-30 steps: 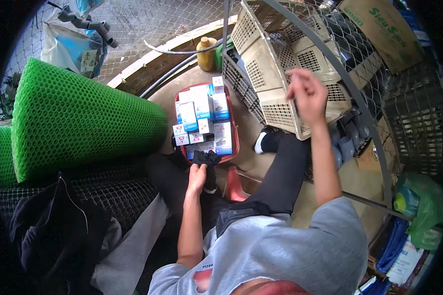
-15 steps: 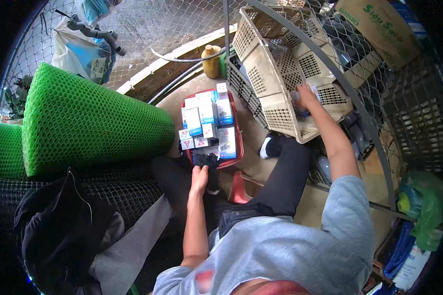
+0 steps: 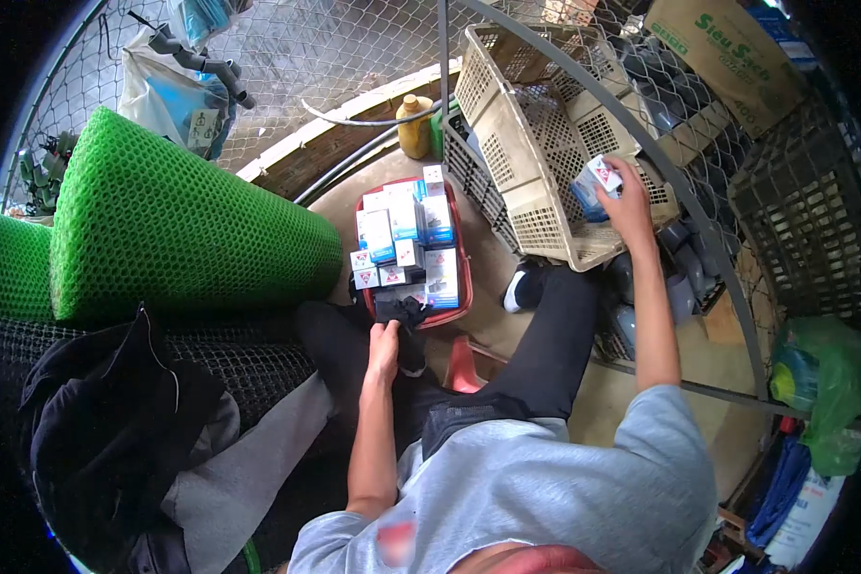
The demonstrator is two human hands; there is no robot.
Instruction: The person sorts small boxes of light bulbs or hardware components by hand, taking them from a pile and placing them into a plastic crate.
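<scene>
Over the near end of a beige plastic crate (image 3: 536, 225), my right hand (image 3: 629, 203) grips a small white and blue carton (image 3: 591, 191). My left hand (image 3: 385, 344) is closed on a bunched black cloth (image 3: 402, 311) at the near edge of a red tray (image 3: 465, 277). Several white and blue cartons (image 3: 380, 236) lie piled in that tray, some standing on end. The tray sits on the floor between my legs and the roll of green mesh.
A large roll of green plastic mesh (image 3: 191, 220) lies at the left. A yellow bottle (image 3: 413, 129) stands behind the tray. At right are a curved metal bar (image 3: 684, 172), wire netting and a dark crate (image 3: 794, 225). A dark jacket (image 3: 115, 421) lies at lower left.
My right hand has come up from inside the beige crate, and a white and blue carton now shows in it. My left hand stays on the black cloth.
</scene>
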